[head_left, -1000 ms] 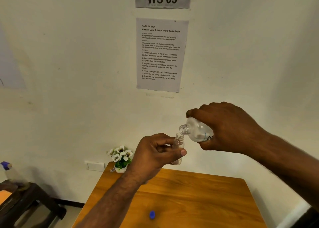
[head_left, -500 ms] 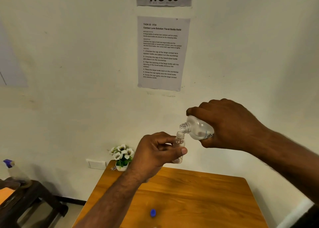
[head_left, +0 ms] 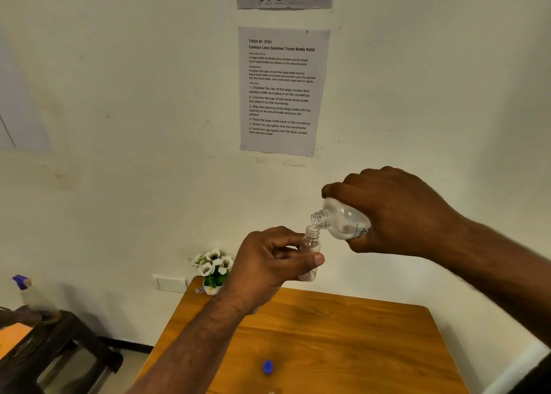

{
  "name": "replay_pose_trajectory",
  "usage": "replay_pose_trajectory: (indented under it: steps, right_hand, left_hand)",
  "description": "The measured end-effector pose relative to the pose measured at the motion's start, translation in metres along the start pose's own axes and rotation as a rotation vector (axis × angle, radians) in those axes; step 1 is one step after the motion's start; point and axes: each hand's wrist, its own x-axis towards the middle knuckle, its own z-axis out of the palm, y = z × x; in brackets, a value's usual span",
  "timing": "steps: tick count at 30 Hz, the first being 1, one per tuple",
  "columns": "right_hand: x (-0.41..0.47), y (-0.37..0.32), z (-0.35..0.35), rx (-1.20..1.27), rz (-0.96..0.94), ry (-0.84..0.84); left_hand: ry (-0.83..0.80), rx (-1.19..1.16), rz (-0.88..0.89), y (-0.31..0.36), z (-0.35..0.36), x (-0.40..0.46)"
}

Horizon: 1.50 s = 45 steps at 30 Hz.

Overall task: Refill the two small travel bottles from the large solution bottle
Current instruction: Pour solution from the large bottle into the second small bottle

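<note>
My left hand [head_left: 268,262] grips a small clear travel bottle [head_left: 310,246] upright above the far edge of the wooden table [head_left: 343,343]; its neck is uncapped. My right hand [head_left: 396,211] holds the large clear solution bottle [head_left: 343,220] tilted, neck pointing down-left. The large bottle's open mouth sits just above and touching the rim of the small bottle. A blue cap [head_left: 267,366] lies on the table near the front. A second travel bottle is not in view.
A small pot of white flowers [head_left: 213,269] stands at the table's back left corner. A dark stool [head_left: 53,352] with a spray bottle [head_left: 29,295] is on the left. An instruction sheet [head_left: 283,90] hangs on the wall.
The large bottle's mouth has come down closer to the small bottle's rim. Both hands have drifted slightly up and left; the view has tilted a little.
</note>
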Motion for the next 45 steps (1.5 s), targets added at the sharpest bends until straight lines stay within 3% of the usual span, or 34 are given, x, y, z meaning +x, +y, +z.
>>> replay_pose_trajectory:
  steps: [45]
  right_hand:
    - [0.011, 0.004, -0.013, -0.042, -0.006, 0.001]
  left_hand:
    - [-0.021, -0.035, 0.029, 0.007, -0.006, 0.011]
